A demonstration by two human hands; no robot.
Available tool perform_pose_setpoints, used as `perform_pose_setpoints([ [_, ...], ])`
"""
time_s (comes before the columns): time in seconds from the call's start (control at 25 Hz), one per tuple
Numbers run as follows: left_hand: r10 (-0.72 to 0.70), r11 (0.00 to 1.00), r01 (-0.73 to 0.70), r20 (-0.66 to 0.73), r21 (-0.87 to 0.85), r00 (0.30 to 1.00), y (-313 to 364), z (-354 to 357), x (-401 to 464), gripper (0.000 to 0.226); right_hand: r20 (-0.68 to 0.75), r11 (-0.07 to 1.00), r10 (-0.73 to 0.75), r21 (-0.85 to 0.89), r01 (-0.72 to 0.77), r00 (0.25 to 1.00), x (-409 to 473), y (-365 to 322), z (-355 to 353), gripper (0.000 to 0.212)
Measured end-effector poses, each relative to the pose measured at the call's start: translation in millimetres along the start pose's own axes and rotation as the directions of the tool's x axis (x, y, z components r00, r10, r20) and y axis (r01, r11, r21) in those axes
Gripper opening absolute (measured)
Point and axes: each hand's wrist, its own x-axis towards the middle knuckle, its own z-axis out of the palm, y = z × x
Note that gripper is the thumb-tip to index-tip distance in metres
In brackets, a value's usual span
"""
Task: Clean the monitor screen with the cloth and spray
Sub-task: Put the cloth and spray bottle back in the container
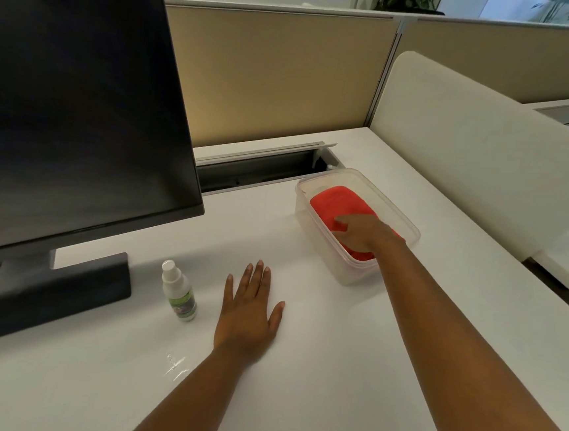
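Observation:
A dark monitor (73,100) stands at the left on its black base. A small white spray bottle (179,292) with a green label stands upright on the white desk just right of that base. A folded red cloth (337,201) lies inside a clear plastic tub (353,273) at the right. My right hand (364,232) reaches into the tub and rests on the cloth, fingers bent onto it; a firm grip cannot be made out. My left hand (249,306) lies flat on the desk, fingers spread, to the right of the bottle and holding nothing.
An open cable tray (259,170) runs along the back of the desk behind the tub. Beige partition panels (271,73) close off the back, and a white divider (470,156) stands along the right side. A small shiny wet patch (175,365) marks the desk near my left forearm.

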Motion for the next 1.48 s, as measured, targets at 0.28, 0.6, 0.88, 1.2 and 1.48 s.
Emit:
perform_pose_setpoints([
  [0.28,-0.004,1.0,0.004,0.007,-0.018,1.0,1,-3,-4,0.061,0.203,0.965,0.164,0.168,-0.2,0.965,-4,5,6,0.054],
  [0.6,0.148,0.986,-0.148,-0.008,-0.073,0.989,-13,-14,-44,0.056,-0.665,0.684,-0.003,0.543,0.487,0.746,-54,-68,10,0.019],
  [0.88,0.177,0.978,-0.175,0.013,-0.111,0.984,-55,-41,-95,0.049,-0.295,0.549,-0.39,0.686,0.478,0.872,-82,-146,49,0.047],
  [1.2,-0.205,0.969,0.141,-0.349,-0.201,0.914,-103,-69,-133,0.024,-0.128,0.618,-0.369,0.706,0.346,0.921,-95,-184,81,0.061],
  [1.48,-0.425,0.897,0.391,-0.16,-0.208,0.891,-94,-56,-109,0.055,-0.242,0.62,-0.142,0.734,0.276,0.96,-105,-206,104,0.047],
])
